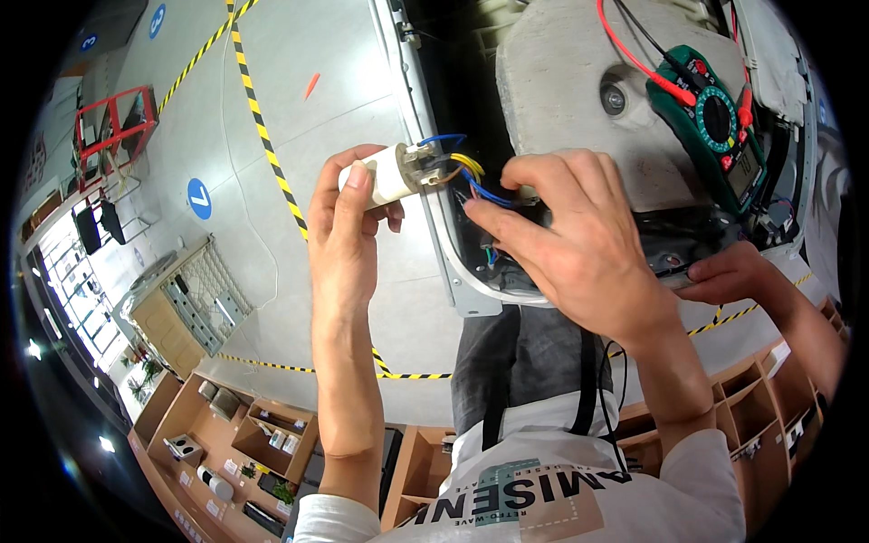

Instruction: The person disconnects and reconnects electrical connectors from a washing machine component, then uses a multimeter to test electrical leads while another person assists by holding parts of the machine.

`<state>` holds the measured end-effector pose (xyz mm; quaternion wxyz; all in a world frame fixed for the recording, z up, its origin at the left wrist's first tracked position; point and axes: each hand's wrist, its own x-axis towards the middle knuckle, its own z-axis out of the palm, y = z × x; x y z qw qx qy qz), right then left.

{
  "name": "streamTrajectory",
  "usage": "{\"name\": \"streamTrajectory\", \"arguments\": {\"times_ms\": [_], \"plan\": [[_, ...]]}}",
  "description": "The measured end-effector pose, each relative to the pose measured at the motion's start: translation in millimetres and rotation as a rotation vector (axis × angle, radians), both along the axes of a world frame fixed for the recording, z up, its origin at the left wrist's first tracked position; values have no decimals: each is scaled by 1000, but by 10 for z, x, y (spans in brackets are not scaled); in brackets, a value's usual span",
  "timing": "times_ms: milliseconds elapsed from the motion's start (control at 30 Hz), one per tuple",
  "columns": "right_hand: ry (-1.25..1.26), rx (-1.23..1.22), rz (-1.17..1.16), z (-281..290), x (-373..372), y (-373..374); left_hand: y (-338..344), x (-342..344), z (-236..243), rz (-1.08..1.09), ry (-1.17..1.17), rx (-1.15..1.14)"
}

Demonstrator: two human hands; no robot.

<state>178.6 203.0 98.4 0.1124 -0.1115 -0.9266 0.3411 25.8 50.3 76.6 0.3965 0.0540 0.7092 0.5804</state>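
My left hand [348, 204] is closed round a white cylindrical capacitor [385, 179], thumb on top, held just left of the open machine's edge. Metal terminals on the capacitor's right end carry blue and yellow wires [469, 165]. These wires run to my right hand [579, 235], whose thumb and fingers are bent round them over the machine's front left corner. The exact pinch point is partly hidden by the fingers. A green multimeter [715, 127] lies on the grey concrete counterweight [566, 109], with a red probe lead [634, 63] plugged in or lying across it.
The open machine's metal frame [421, 100] surrounds the counterweight. Another person's hand [729, 271] rests on the front right edge. A removed perforated panel unit [190, 303] stands on the floor at left. Wooden compartment shelves [262, 443] line the near side. Striped tape [262, 127] marks the floor.
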Motion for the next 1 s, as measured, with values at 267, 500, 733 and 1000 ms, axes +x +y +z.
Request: {"name": "streamTrajectory", "arguments": {"times_ms": [267,500,733,1000], "plan": [[-9,-513,8,-142,-209,96,-33,-25,11,-50,64,-27],[-149,-703,-182,-90,-335,136,-63,-62,29,-95,118,26],[-37,-396,-40,-67,-428,131,-81,-100,37,-116,153,69],[-108,-174,15,27,-466,139,-6,-145,72,-149,198,40]]}}
